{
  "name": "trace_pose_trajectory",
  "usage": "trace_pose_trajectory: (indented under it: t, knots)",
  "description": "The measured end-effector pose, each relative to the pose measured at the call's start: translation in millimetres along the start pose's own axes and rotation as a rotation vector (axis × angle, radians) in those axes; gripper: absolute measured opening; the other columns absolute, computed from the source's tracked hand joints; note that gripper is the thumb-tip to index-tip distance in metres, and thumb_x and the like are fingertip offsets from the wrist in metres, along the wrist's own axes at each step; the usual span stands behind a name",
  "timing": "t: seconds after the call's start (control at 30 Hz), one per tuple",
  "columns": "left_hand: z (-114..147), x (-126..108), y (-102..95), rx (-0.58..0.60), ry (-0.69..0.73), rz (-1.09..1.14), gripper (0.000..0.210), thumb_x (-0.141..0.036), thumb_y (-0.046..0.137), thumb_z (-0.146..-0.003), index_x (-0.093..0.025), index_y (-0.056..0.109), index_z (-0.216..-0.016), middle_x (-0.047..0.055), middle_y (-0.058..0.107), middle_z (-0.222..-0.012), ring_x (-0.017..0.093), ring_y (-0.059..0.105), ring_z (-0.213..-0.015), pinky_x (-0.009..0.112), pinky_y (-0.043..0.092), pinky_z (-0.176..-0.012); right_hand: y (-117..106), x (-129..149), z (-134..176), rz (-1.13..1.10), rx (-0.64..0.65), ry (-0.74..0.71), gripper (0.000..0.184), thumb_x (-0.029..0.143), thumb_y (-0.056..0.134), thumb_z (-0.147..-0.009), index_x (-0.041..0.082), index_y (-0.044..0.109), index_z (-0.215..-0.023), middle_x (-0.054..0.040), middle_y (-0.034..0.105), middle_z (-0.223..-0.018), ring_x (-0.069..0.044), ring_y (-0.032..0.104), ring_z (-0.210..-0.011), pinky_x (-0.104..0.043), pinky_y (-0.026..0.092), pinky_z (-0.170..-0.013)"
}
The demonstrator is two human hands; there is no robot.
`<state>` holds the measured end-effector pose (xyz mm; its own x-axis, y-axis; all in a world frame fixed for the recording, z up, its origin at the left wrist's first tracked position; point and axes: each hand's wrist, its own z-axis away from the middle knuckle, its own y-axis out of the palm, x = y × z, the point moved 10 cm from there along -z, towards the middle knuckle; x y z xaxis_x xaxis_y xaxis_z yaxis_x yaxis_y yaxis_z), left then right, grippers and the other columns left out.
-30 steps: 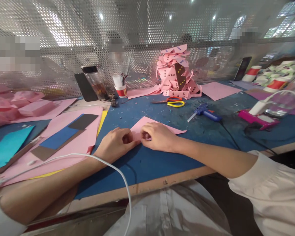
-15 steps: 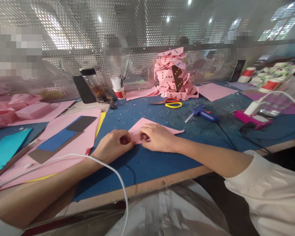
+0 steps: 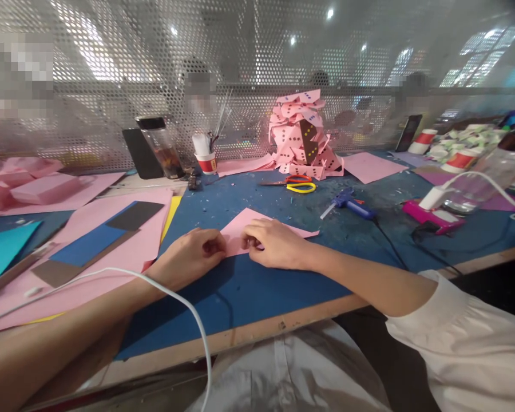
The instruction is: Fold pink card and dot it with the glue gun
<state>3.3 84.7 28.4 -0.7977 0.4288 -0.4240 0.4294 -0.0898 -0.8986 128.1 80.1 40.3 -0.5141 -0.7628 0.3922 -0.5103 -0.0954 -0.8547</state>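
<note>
A pink sheet of paper [image 3: 235,232] lies on the blue table mat, its far corner pointing away from me and another corner reaching out to the right. My left hand [image 3: 193,254] pinches the paper's near left edge between thumb and fingers. Close beside it, my right hand [image 3: 274,243] rests on the sheet with curled fingers closed at the near edge. Part of the paper is hidden under my right hand. Beyond the hands lie scissors [image 3: 301,183] with red and yellow handles and a blue glue gun [image 3: 352,205].
A tall pile of dotted pink paper pieces [image 3: 289,137] stands against the perforated metal screen. Left are pink sheets with blue and dark strips [image 3: 94,243]. A white cable [image 3: 184,294] crosses over my left forearm. A bottle [image 3: 161,149] and paper cup [image 3: 206,163] stand behind.
My left hand has shifted slightly left, opening a little more space between the hands. Both hands stay closed at the pink paper. The whole view has moved slightly.
</note>
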Motion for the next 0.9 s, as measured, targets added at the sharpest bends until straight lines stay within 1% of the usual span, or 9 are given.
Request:
trace_pose_trajectory:
  t: [0.13,0.37,0.5,0.6,0.73,0.9]
  knots:
    - [0.2,-0.2,0.3,0.023,0.030,0.022,0.013,-0.029,0.055,-0.082,-0.023,0.067,-0.084,0.000,0.069,-0.081,0.019,0.062,-0.076,0.028,0.045,-0.072,-0.3,0.3,0.4,-0.007,0.013,-0.015,0.015,0.008,0.055,-0.080,0.019,0.063,-0.087,-0.0022,0.071,-0.094,-0.017,0.061,-0.090,-0.028,0.041,-0.081]
    - [-0.3,-0.4,0.6,0.047,0.027,0.053,0.016,-0.029,0.054,-0.080,-0.023,0.067,-0.086,0.001,0.071,-0.085,0.020,0.064,-0.079,0.029,0.048,-0.073,-1.3,-1.0,3.4,-0.038,0.035,-0.010,0.022,0.005,0.052,-0.080,0.019,0.065,-0.091,-0.0026,0.071,-0.100,-0.017,0.062,-0.094,-0.028,0.042,-0.082]
    - [0.4,-2.0,-2.7,0.073,0.011,0.065,0.020,-0.030,0.052,-0.078,-0.022,0.068,-0.087,0.003,0.072,-0.087,0.022,0.065,-0.082,0.031,0.050,-0.076,-1.5,-2.5,3.7,-0.047,0.053,0.000,0.024,0.005,0.052,-0.080,0.019,0.066,-0.093,-0.0031,0.071,-0.102,-0.017,0.062,-0.095,-0.028,0.042,-0.082]
    - [0.6,-1.5,-5.4,0.106,0.029,0.065,0.022,-0.032,0.053,-0.078,-0.021,0.068,-0.090,0.004,0.072,-0.090,0.023,0.065,-0.083,0.033,0.051,-0.078,-1.5,-1.9,3.4,-0.065,0.073,-0.003,0.025,0.003,0.051,-0.079,0.018,0.066,-0.093,-0.0036,0.071,-0.102,-0.016,0.062,-0.093,-0.027,0.043,-0.080]
    - [-0.4,5.4,-5.9,0.155,0.063,0.087,0.026,-0.042,0.057,-0.081,-0.021,0.070,-0.091,0.005,0.073,-0.092,0.023,0.064,-0.085,0.034,0.051,-0.079,-2.7,-2.1,3.9,-0.079,0.089,0.000,0.028,0.001,0.051,-0.078,0.018,0.066,-0.094,-0.0038,0.071,-0.100,-0.016,0.061,-0.091,-0.027,0.044,-0.080]
    - [-2.2,17.4,-4.7,0.237,0.033,0.099,0.027,-0.042,0.059,-0.084,-0.022,0.070,-0.099,0.003,0.073,-0.093,0.021,0.064,-0.085,0.031,0.050,-0.078,-3.7,-3.4,6.6,-0.070,0.120,0.007,0.032,0.000,0.051,-0.076,0.018,0.066,-0.096,-0.0043,0.070,-0.102,-0.016,0.060,-0.091,-0.027,0.044,-0.078]
